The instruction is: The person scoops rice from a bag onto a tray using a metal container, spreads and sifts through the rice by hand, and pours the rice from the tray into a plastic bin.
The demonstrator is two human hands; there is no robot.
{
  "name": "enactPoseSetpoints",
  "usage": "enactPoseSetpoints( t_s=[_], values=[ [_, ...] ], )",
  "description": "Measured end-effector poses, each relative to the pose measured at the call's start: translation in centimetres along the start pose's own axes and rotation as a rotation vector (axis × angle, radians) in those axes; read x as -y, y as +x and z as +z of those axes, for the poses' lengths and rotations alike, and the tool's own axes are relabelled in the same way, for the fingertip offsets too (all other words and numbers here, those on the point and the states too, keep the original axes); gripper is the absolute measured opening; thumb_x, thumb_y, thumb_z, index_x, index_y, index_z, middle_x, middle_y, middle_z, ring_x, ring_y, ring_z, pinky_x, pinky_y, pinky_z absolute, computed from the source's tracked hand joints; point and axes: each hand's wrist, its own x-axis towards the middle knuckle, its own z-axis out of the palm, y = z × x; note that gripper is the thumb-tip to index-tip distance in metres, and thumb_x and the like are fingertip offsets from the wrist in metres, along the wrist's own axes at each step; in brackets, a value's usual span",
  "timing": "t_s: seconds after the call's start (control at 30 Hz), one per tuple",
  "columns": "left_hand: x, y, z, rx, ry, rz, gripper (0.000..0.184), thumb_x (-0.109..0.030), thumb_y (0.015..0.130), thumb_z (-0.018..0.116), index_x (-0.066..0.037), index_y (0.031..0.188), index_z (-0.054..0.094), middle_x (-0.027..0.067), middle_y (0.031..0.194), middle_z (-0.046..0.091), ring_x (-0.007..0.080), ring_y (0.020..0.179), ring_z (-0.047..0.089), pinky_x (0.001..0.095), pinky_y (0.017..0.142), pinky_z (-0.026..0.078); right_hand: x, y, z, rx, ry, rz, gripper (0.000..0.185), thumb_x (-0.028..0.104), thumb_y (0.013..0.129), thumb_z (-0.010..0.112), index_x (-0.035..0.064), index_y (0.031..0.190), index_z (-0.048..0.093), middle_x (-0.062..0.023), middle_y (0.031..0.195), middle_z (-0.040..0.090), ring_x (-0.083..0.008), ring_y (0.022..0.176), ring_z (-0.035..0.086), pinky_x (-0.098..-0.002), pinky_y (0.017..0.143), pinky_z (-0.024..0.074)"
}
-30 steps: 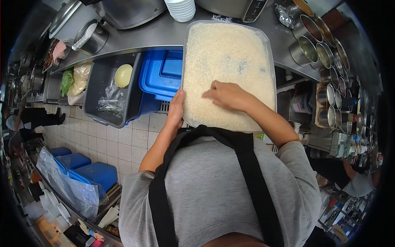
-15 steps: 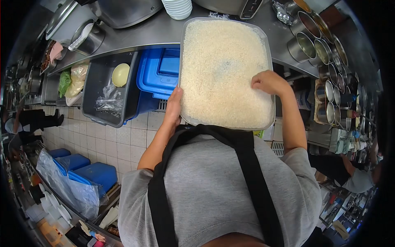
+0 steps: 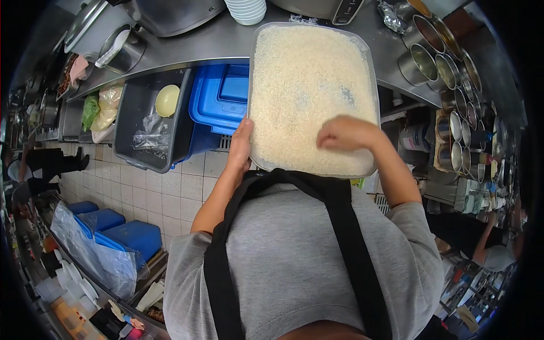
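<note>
A shallow translucent plastic tray full of white rice is held before my chest, its far end over the steel counter. My left hand grips the tray's left side, thumb up along the rim, the other fingers hidden beneath. Over the near right part of the rice, my right hand is closed with its fingers curled down, slightly blurred. Whether grains are in its fingers I cannot make out. Thin patches in the rice show the greyish tray bottom.
A grey bin holding a yellow-green bowl and plastic bags stands left, beside a blue lidded tub. On the steel counter are stacked white bowls and metal pots. Other people stand at far left and right.
My right hand has moved left and nearer to me across the rice. A new thin patch shows at the right of the rice. My left hand keeps its hold.
</note>
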Motion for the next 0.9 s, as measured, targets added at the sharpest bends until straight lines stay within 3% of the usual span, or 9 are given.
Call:
enactPoseSetpoints(
  t_s=[0.1, 0.27, 0.33, 0.37, 0.5, 0.6, 0.7, 0.77, 0.9],
  values=[
    [-0.1, 0.0, 0.0, -0.003, 0.023, 0.005, 0.047, -0.025, 0.093, 0.041, 0.001, 0.132, 0.033, 0.0132, 0.126, 0.045, 0.0206, 0.113, 0.045, 0.0304, 0.094, 0.037, -1.3, 1.6, 0.7, -0.008, -0.039, 0.027, 0.021, 0.015, 0.079, 0.052, 0.0111, 0.093, 0.066, -0.0124, 0.093, 0.063, -0.0264, 0.086, 0.059, -0.0372, 0.078, 0.0454],
    [-0.7, -1.0, 0.9, -0.036, 0.046, -0.010, 0.050, -0.024, 0.093, 0.039, 0.002, 0.134, 0.029, 0.0145, 0.130, 0.041, 0.0210, 0.116, 0.044, 0.0293, 0.096, 0.035, -7.3, 5.5, -1.1, -0.477, -0.143, -0.040, 0.028, 0.011, 0.079, 0.053, 0.0132, 0.106, 0.061, -0.0129, 0.102, 0.056, -0.0291, 0.087, 0.056, -0.0361, 0.079, 0.0448],
    [0.0, -0.3, 0.2, -0.026, 0.027, -0.020, 0.051, -0.025, 0.093, 0.040, 0.002, 0.134, 0.028, 0.0148, 0.131, 0.040, 0.0218, 0.116, 0.043, 0.0295, 0.096, 0.035, -5.7, 5.8, -2.2, -0.608, -0.255, 0.386, 0.031, 0.010, 0.080, 0.051, 0.0135, 0.109, 0.060, -0.0126, 0.105, 0.055, -0.0286, 0.093, 0.056, -0.0366, 0.082, 0.0445],
    [0.1, -0.4, 0.2, -0.028, 0.024, -0.019, 0.051, -0.025, 0.093, 0.040, 0.002, 0.134, 0.028, 0.0148, 0.131, 0.040, 0.0218, 0.116, 0.043, 0.0295, 0.096, 0.035, -4.3, 5.9, -2.2, -0.579, -0.129, 0.368, 0.030, 0.011, 0.080, 0.052, 0.0145, 0.109, 0.060, -0.0138, 0.109, 0.055, -0.0282, 0.098, 0.055, -0.0376, 0.084, 0.0441],
    [-0.2, -0.7, 0.5, 0.002, -0.024, -0.041, 0.052, -0.026, 0.093, 0.040, 0.002, 0.135, 0.028, 0.0152, 0.132, 0.040, 0.0225, 0.117, 0.042, 0.0299, 0.097, 0.034, 2.4, 6.2, 3.6, -0.568, -0.314, -0.124, 0.028, 0.019, 0.081, 0.054, 0.0154, 0.108, 0.060, -0.0153, 0.114, 0.052, -0.0302, 0.101, 0.053, -0.0379, 0.084, 0.0436],
    [0.0, -0.5, 0.2, 0.003, -0.020, -0.040, 0.051, -0.026, 0.093, 0.040, 0.002, 0.134, 0.029, 0.0151, 0.131, 0.040, 0.0222, 0.116, 0.043, 0.0300, 0.096, 0.035, 4.2, 7.6, 4.8, -0.532, -0.430, -0.185, 0.032, 0.023, 0.082, 0.053, 0.0179, 0.113, 0.056, -0.0129, 0.122, 0.049, -0.0297, 0.107, 0.050, -0.0389, 0.084, 0.0422],
    [0.8, 0.2, -0.3, 0.013, 0.002, -0.008, 0.051, -0.026, 0.093, 0.040, 0.002, 0.134, 0.030, 0.0147, 0.130, 0.042, 0.0217, 0.115, 0.044, 0.0298, 0.095, 0.036, -0.3, 9.7, 2.6, -0.597, -0.577, -0.030, 0.039, 0.031, 0.082, 0.053, 0.0211, 0.120, 0.050, -0.0109, 0.129, 0.044, -0.0273, 0.110, 0.047, -0.0396, 0.084, 0.0410],
    [0.9, 0.1, -0.3, 0.031, -0.008, -0.005, 0.050, -0.026, 0.093, 0.040, 0.001, 0.134, 0.030, 0.0143, 0.129, 0.042, 0.0214, 0.115, 0.045, 0.0298, 0.095, 0.036, -3.1, 9.5, -0.3, -0.537, -0.497, 0.186, 0.040, 0.024, 0.082, 0.052, 0.0219, 0.122, 0.048, -0.0104, 0.130, 0.044, -0.0294, 0.110, 0.048, -0.0398, 0.087, 0.0417],
    [0.3, -0.5, 0.2, -0.005, 0.000, -0.038, 0.051, -0.028, 0.093, 0.040, 0.001, 0.134, 0.030, 0.0138, 0.129, 0.042, 0.0209, 0.114, 0.045, 0.0297, 0.095, 0.036, -8.9, 5.9, -1.1, -0.708, -0.660, 0.223, 0.031, 0.020, 0.081, 0.052, 0.0167, 0.111, 0.057, -0.0119, 0.122, 0.051, -0.0296, 0.103, 0.053, -0.0370, 0.083, 0.0446]
  ],
)
